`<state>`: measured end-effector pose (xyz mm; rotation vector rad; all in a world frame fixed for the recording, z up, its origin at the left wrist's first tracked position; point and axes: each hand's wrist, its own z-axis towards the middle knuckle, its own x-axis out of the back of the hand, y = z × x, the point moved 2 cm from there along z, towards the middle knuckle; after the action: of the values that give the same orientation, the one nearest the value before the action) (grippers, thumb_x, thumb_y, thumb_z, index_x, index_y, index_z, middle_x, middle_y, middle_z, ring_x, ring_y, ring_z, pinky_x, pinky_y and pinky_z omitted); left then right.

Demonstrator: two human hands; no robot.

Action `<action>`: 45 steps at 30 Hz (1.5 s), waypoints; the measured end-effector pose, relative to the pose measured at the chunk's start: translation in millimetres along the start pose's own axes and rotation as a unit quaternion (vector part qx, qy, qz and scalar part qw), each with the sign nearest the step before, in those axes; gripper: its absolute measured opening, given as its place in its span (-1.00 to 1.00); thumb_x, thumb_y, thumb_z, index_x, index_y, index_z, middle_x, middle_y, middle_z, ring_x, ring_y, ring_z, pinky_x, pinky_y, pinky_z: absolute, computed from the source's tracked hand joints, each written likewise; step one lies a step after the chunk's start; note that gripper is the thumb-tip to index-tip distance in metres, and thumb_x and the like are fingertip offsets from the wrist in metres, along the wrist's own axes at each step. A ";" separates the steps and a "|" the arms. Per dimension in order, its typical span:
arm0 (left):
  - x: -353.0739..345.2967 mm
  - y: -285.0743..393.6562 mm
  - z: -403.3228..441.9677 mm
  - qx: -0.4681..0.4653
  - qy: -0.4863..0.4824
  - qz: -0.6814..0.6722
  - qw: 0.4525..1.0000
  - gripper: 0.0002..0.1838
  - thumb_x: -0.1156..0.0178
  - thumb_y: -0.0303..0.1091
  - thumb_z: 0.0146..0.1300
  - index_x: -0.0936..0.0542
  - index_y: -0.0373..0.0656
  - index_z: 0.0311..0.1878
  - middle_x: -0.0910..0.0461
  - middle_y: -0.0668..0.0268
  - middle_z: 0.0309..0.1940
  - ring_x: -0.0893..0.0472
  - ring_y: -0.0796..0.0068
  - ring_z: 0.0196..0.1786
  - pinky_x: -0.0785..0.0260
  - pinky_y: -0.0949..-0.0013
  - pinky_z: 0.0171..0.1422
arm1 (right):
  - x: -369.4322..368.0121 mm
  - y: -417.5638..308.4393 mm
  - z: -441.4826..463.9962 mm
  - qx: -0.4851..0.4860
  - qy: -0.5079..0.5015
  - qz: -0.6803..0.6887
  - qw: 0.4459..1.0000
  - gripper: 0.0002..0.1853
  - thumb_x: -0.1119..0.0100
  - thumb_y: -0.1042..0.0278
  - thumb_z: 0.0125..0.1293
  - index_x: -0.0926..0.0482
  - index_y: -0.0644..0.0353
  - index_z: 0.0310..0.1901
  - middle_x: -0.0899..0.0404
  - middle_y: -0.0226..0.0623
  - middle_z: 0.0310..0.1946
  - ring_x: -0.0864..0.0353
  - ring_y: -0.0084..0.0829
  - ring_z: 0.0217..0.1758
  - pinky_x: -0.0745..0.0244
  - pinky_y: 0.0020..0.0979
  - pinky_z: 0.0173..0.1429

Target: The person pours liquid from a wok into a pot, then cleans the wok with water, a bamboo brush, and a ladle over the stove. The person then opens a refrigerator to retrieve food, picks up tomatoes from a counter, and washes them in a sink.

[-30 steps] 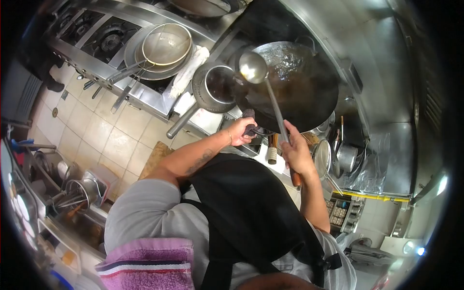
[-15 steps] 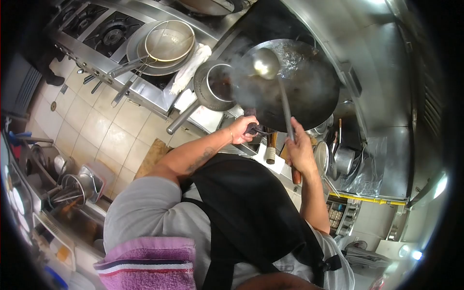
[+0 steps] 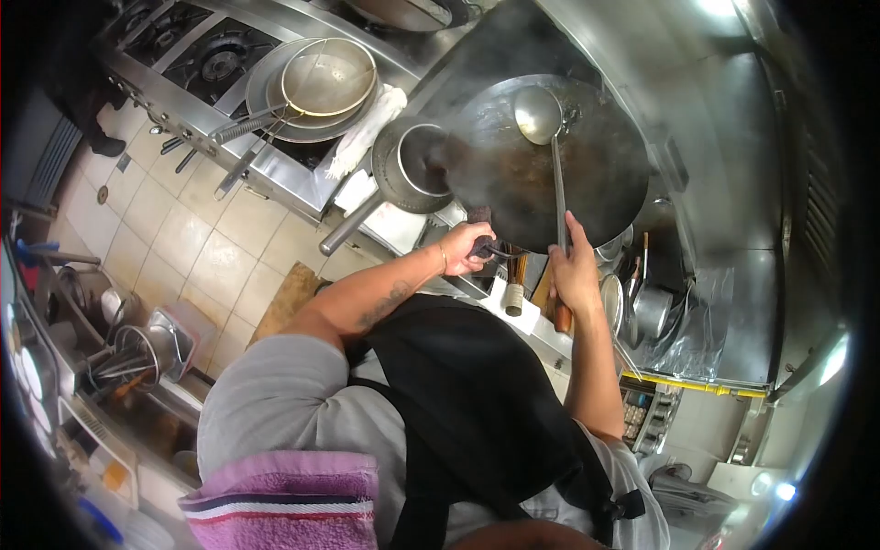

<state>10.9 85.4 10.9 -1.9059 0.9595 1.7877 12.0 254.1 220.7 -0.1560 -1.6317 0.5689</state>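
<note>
A large dark wok (image 3: 513,197) sits on the range in front of me, with steam rising from it. My left hand (image 3: 466,249) is closed on the wok's handle, which has a dark cloth (image 3: 480,240) around it. In my right hand (image 3: 576,272) is a long-handled ladle (image 3: 538,115), its shaft pointing away from me. The ladle's bowl is over the far part of the wok; a small shiny wet patch shows beside it. Whether the bowl touches the wok I cannot tell.
Left of the wok, a dark pot (image 3: 422,160) rests in a long-handled pan (image 3: 390,183). Strainers (image 3: 328,78) are stacked on the stove (image 3: 202,55). A bamboo brush (image 3: 515,293) hangs near the wok handle. Pots (image 3: 653,310) stand at the right. Someone's dark shoe (image 3: 108,147) shows far left.
The ladle's bowl has moved right across the wok and its shaft stands straighter. The wide glistening liquid at the wok's far side has shrunk to a small patch. My left hand stays on the handle.
</note>
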 end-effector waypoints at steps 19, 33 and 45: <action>0.0 7.4 8.0 -0.047 0.021 0.001 0.999 -0.81 -0.22 -0.25 0.38 -0.53 -0.12 -0.32 -0.51 0.23 -0.53 -0.29 0.55 -0.70 -0.01 0.48 -0.68 | -21.8 -66.5 -54.1 -0.166 -0.057 0.093 0.980 -0.25 -0.07 0.60 0.45 -0.17 0.22 0.66 -0.58 0.08 0.38 -0.67 -0.05 0.32 -0.55 -0.19 0.39; -5.6 5.6 -7.1 -0.026 0.035 -0.011 0.999 -0.80 -0.25 -0.29 0.35 -0.48 -0.10 -0.37 -0.46 0.31 -0.59 -0.27 0.55 -0.75 -0.02 0.44 -0.68 | -34.8 -92.1 -64.4 -0.172 -0.080 0.158 0.969 -0.28 -0.06 0.63 0.50 -0.17 0.19 0.66 -0.62 -0.11 0.15 -0.57 -0.45 -0.23 -0.52 -0.38 -0.20; 3.3 6.7 -9.4 -0.059 0.046 0.013 0.997 -0.85 -0.23 -0.28 0.38 -0.57 -0.12 -0.29 -0.54 0.24 -0.53 -0.27 0.54 -0.73 -0.03 0.47 -0.68 | 1.1 -72.1 -65.7 -0.138 0.068 -0.091 0.984 -0.22 -0.05 0.67 0.42 -0.18 0.13 0.66 -0.47 0.06 0.47 -0.60 0.02 0.39 -0.50 -0.17 0.46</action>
<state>13.1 73.7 10.2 -2.0737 0.9320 1.8226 91.3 209.9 256.4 -0.2425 -1.5664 0.1861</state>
